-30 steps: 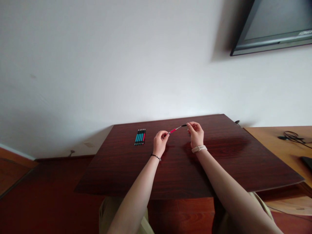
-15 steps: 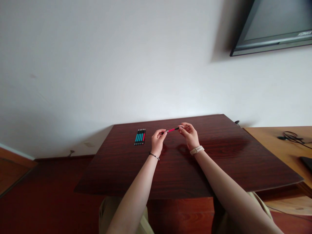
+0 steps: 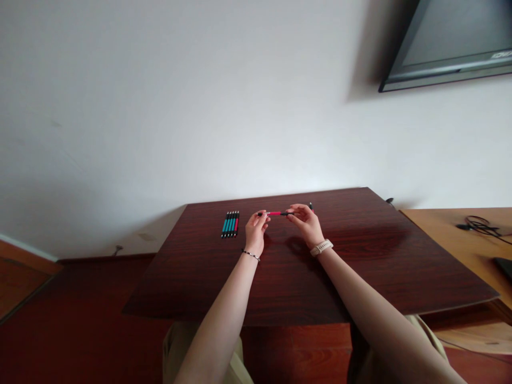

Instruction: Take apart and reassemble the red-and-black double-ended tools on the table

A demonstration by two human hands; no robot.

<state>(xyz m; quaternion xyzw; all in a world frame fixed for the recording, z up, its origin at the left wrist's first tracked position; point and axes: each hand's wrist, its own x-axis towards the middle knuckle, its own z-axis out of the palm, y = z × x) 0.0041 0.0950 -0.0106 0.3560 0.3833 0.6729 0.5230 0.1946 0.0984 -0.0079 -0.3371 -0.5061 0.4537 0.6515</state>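
A pink and black pen [image 3: 274, 213] is held level above the dark wooden table, stretched between my two hands. My left hand [image 3: 255, 232] pinches its left end between thumb and fingers. At the black right end, the thumb and fingertips of my right hand [image 3: 309, 224] close on it. To the left of my hands lies a neat row of several pens [image 3: 230, 224], side by side, mostly teal with a pink one at the right. Behind my right hand the tip of another pen [image 3: 311, 206] shows; the rest of it is hidden.
The dark table [image 3: 208, 282] stands against a white wall. On its right is a lighter wooden desk [image 3: 440, 229] with a coiled black cable [image 3: 482, 225]. A wall-mounted screen [image 3: 456, 42] hangs at the upper right.
Both hands have shifted slightly left, and the held pen has gone from tilted to nearly level. The tip of a pen behind my right hand has come into view.
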